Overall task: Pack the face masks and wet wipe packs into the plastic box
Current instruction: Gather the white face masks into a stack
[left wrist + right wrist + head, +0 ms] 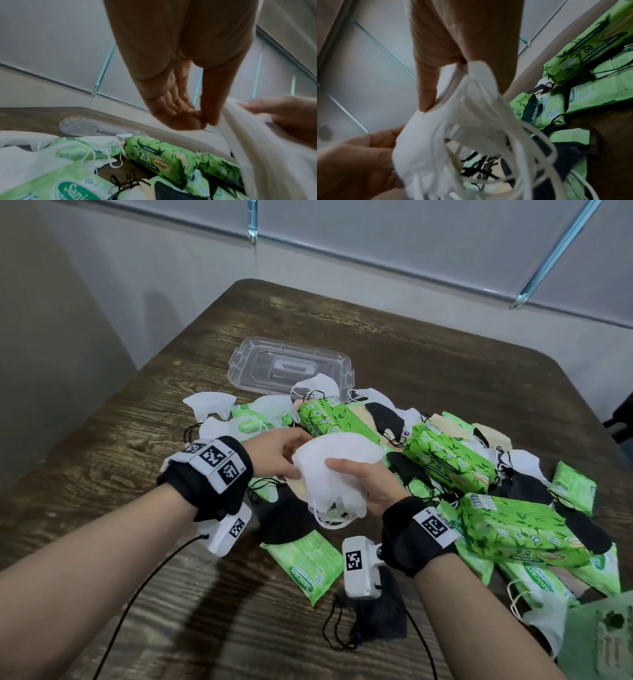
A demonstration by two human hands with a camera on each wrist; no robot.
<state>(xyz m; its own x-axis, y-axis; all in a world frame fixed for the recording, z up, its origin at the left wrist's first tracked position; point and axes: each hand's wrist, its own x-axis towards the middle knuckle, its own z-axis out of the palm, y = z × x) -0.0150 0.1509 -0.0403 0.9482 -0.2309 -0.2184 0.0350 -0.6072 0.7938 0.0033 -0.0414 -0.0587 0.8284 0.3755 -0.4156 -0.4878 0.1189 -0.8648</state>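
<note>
A stack of white face masks [339, 470] [419, 148] is held above the pile between both hands. My left hand [287, 457] [202, 119] pinches its left edge with thumb and fingers. My right hand [359, 477] [428, 97] grips its near side, thumb on top, with the ear loops [530, 148] hanging below. The clear plastic box [291, 368] [96, 127] lies beyond the pile. Green wet wipe packs [448, 457] [163, 158] and loose white and black masks are scattered under and around my hands.
The brown wooden table [445, 354] carries the pile on its middle and right. A flat wipe pack [308, 563] and a black mask [373, 618] lie near its front edge. A pale green bag [603, 645] sits at the lower right. A wall runs behind.
</note>
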